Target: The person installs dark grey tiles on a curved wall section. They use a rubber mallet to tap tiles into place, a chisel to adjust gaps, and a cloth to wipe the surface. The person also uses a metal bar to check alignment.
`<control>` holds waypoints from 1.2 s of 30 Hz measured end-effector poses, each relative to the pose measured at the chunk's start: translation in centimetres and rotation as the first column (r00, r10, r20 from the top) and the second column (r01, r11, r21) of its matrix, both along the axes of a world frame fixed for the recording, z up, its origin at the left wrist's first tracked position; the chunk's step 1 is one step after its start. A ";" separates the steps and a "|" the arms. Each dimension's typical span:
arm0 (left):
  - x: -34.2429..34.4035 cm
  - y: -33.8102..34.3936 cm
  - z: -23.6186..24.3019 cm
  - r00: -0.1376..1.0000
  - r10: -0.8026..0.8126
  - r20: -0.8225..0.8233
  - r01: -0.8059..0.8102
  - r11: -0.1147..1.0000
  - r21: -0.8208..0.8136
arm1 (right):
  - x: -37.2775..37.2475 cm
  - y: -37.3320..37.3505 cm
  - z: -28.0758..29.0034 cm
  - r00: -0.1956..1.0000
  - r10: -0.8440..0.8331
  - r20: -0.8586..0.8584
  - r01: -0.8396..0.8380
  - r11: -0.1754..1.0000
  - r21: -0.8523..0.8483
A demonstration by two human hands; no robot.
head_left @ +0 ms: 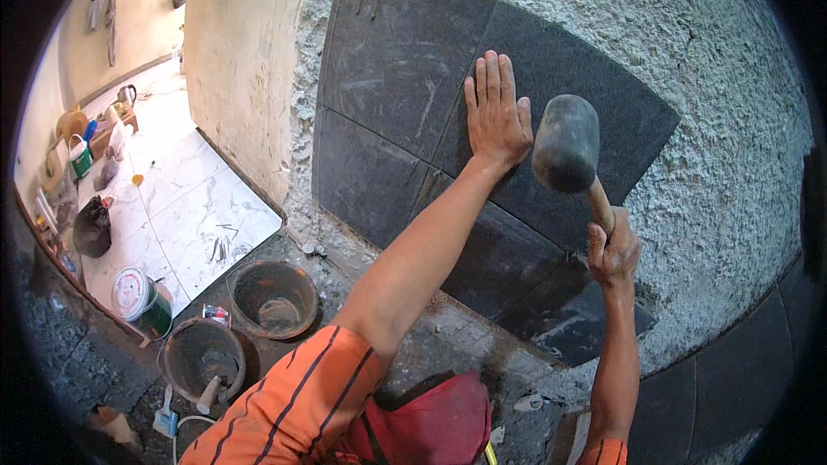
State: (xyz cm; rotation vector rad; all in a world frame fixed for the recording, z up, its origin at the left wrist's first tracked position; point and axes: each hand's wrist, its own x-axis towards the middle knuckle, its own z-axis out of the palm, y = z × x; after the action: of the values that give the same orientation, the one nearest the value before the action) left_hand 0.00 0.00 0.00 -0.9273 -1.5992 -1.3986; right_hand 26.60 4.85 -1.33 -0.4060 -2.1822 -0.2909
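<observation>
Dark grey tiles cover part of a rough plastered wall in front of me. My left hand (498,112) lies flat against the upper right tile (560,60), fingers stretched out and close together. To its right, my right hand (615,248) is closed round the wooden handle of a rubber mallet (566,142). The mallet's black head is raised in front of the same tile; I cannot tell whether it touches. Left of my left hand is another large tile (401,43), with pale smears on it. Lower tiles (366,176) are partly hidden behind my left forearm.
Two black buckets, one (274,297) behind the other (203,357), stand at lower left beside a lidded tub (140,301). A brush (165,418) lies near them. White floor tiles (185,185) stretch away at left, with bags and containers along the wall. Rough plaster (724,181) surrounds the tiles.
</observation>
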 end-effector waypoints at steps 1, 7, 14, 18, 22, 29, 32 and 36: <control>-0.1 -0.1 0.1 1.000 0.004 0.001 -0.004 1.000 0.014 | 0.1 0.3 0.1 0.999 0.045 -0.004 -0.045 0.998 0.041; -0.7 -1.1 -1.2 0.998 -0.001 -0.056 0.000 1.000 -0.017 | -0.6 -0.9 -2.9 0.999 -0.032 -0.043 0.029 0.998 -0.061; -0.3 -0.8 -0.8 0.998 -0.014 -0.060 0.015 1.000 0.011 | 0.6 1.2 -3.4 0.984 -0.174 0.025 0.175 0.984 -0.039; 0.1 -0.5 -0.7 0.999 -0.013 -0.044 0.014 1.000 0.024 | 1.7 0.6 -3.1 0.999 0.049 0.010 -0.050 0.999 0.022; 0.3 0.0 -0.5 0.998 0.001 -0.066 0.002 0.999 0.054 | 2.2 1.1 -3.4 0.996 -0.062 0.063 0.065 0.997 -0.041; -0.1 0.6 -0.3 0.993 -0.071 -0.098 0.087 0.982 0.170 | 4.5 -2.8 -6.6 0.971 0.094 -0.219 -0.176 0.904 -0.391; 0.8 0.8 0.3 0.996 -0.052 -0.075 0.061 0.991 0.116 | 5.8 -5.0 -10.2 0.860 0.101 -0.500 -0.449 0.618 -0.646; 6.4 1.8 1.7 0.976 0.010 -0.220 -0.030 0.996 -0.089 | 5.1 -6.3 -13.5 0.524 0.046 -0.851 -0.848 0.128 -0.515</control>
State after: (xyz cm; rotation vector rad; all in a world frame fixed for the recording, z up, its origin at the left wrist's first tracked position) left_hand 6.44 1.81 1.69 -1.0779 -1.5112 -1.1727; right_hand 31.69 -1.48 -14.82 -0.2409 -1.3015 1.4826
